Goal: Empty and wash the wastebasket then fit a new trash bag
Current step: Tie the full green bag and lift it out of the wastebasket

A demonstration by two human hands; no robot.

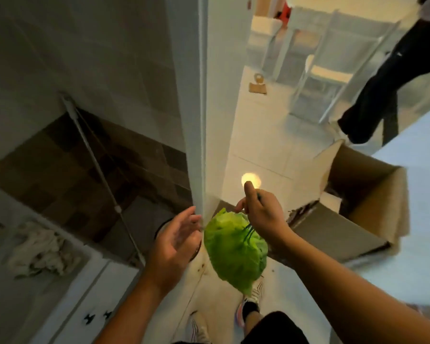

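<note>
At far left we see a crumpled cloth (39, 252) lying on a white worktop (92, 289). Our left hand (174, 247) hovers with a loose, open grip, fingers spread, holding nothing, near the white wall edge (196, 145). Just right, the green trash bag (236, 252) hangs above the floor from our right hand (258, 209), its grip pinching the bag's dark drawstrings. Beyond stands an open cardboard box (353, 209).

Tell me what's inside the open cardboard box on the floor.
The cardboard box shows a pale flat piece and dark shadowed contents by its near wall; blur hides what they are, and the walls cover the rest.
</note>
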